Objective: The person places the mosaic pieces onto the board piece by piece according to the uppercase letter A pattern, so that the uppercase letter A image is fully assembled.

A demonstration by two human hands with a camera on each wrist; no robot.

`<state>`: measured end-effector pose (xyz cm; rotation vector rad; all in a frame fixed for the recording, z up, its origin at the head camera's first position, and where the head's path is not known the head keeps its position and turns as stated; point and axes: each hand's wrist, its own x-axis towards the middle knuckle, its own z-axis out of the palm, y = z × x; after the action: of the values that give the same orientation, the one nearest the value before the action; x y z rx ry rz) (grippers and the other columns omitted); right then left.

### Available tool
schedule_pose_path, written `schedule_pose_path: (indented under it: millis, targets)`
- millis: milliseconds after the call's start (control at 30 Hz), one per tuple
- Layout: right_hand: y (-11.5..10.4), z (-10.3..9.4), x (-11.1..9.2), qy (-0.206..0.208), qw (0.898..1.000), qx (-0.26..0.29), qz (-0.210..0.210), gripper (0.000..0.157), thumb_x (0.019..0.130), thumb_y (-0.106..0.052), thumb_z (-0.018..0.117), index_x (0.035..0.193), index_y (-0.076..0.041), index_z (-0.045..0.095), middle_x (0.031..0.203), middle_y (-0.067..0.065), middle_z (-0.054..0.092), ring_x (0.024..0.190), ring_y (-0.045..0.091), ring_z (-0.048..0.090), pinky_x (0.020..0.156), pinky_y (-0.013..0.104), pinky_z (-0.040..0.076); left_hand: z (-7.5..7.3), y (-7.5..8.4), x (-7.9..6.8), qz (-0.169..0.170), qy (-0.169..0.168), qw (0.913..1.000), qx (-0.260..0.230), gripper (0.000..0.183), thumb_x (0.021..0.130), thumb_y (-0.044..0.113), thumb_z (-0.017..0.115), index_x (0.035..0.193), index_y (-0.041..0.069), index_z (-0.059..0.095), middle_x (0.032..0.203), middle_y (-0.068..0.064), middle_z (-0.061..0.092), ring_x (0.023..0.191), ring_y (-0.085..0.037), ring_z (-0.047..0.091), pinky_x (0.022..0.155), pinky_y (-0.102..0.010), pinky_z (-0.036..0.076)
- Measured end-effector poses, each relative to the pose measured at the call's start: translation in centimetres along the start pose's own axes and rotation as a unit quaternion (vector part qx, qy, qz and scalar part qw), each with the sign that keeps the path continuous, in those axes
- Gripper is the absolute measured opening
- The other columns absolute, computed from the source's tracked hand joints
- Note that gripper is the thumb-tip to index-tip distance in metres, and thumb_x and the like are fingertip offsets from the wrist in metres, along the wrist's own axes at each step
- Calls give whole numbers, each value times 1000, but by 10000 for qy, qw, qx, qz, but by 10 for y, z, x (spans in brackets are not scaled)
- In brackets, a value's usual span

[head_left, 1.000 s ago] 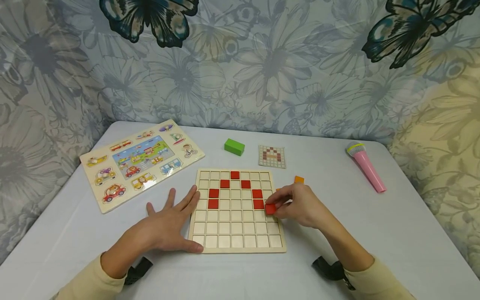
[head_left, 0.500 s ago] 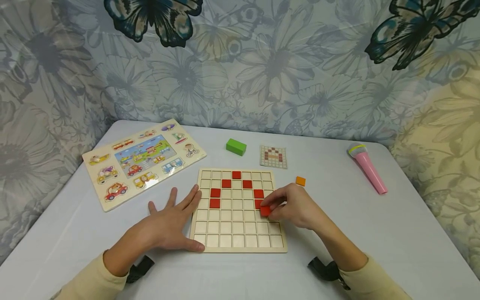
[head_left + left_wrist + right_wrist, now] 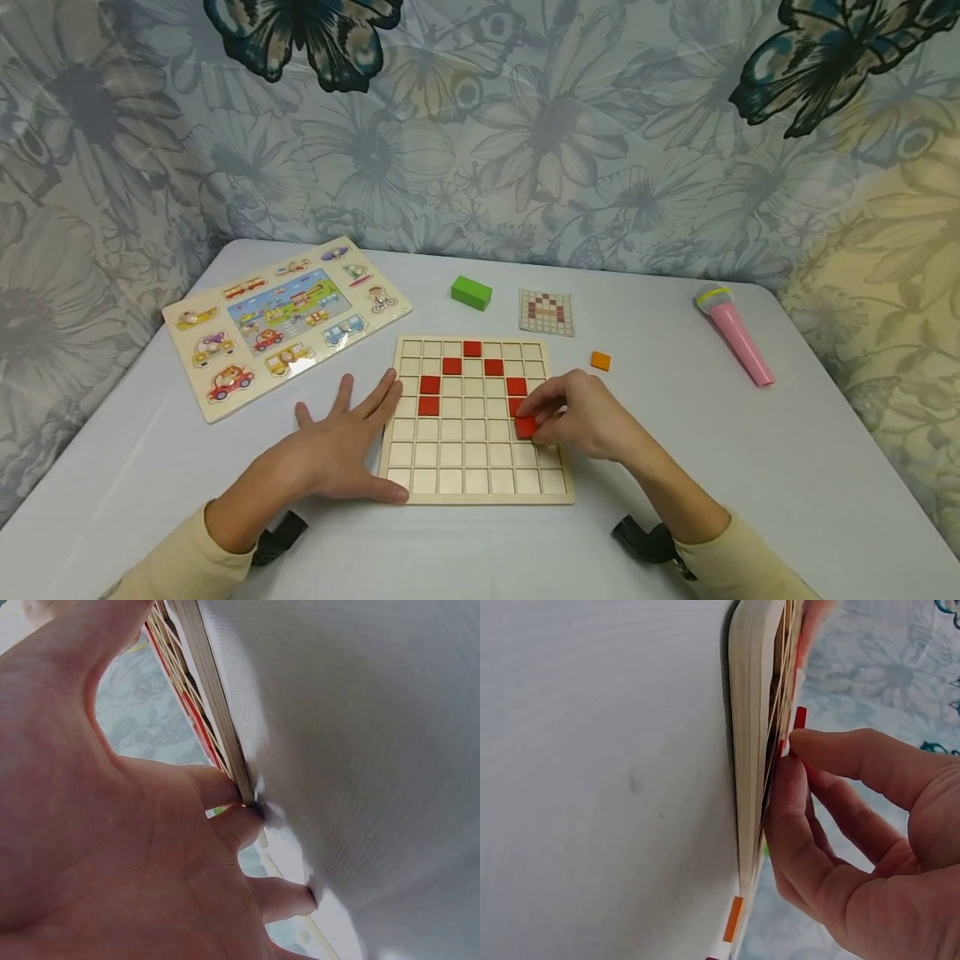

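A wooden grid board [image 3: 475,502] lies on the white table, with several red tiles [image 3: 472,349] set in its cells in a peaked pattern. Between thumb and fingertips, my right hand [image 3: 588,421] pinches a red tile [image 3: 525,428], low over the right side of the board, just below the two stacked red tiles there. The right wrist view shows this tile [image 3: 801,718] standing out past the thumb tip. My left hand [image 3: 337,454] rests with spread fingers at the board's left edge, its thumb on the near left corner. In the left wrist view, fingertips [image 3: 221,787] touch the board's side.
An orange tile [image 3: 601,361] lies right of the board. Behind it are a small pattern card [image 3: 546,313] and a green block [image 3: 471,293]. A vehicle picture puzzle [image 3: 288,325] occupies the left, a pink toy microphone [image 3: 738,342] the right. Floral cloth [image 3: 525,167] hangs behind.
My right hand has carried the red tile slightly left, from the board's right border to beneath the right column of red tiles. The orange tile is uncovered. My left hand stays put.
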<state>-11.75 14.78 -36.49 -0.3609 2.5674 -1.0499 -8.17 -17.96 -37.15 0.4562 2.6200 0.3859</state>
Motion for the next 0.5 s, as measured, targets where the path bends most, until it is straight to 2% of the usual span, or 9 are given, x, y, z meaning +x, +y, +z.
schedule_pose_path:
  millis: [500]
  targets:
    - [-2,3,1,8,10000,-57,80,28,74,5,82,93,-15,82,88,-3,74,80,14,65,71,30,55,0,0,-1,38,23,10000,-11,136,69,75,83,169,13,14,178,0,-1,156,-60,0,91,-98,8]
